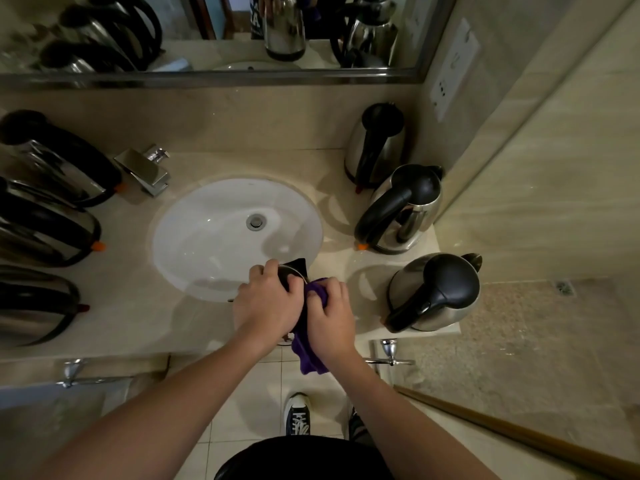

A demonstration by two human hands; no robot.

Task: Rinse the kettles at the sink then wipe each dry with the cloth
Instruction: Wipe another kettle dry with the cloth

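Observation:
Over the front rim of the white sink (pixel 207 237) my left hand (pixel 266 303) grips a steel kettle with a black lid (pixel 294 268); most of the kettle is hidden under both hands. My right hand (pixel 330 313) holds a purple cloth (pixel 310 344) bunched against the kettle's side, and the cloth's loose end hangs below my wrist. Three steel kettles with black handles stand on the counter to the right (pixel 433 292) (pixel 401 209) (pixel 375 143). Three more lie along the left edge (pixel 59 161) (pixel 45 226) (pixel 34 303).
A chrome tap (pixel 145 168) stands at the sink's back left. A mirror (pixel 207 32) runs along the wall behind. A wall socket (pixel 450 74) sits at the right, above the kettles. Chrome rail brackets (pixel 389 351) (pixel 71 372) stick out below the counter's front edge.

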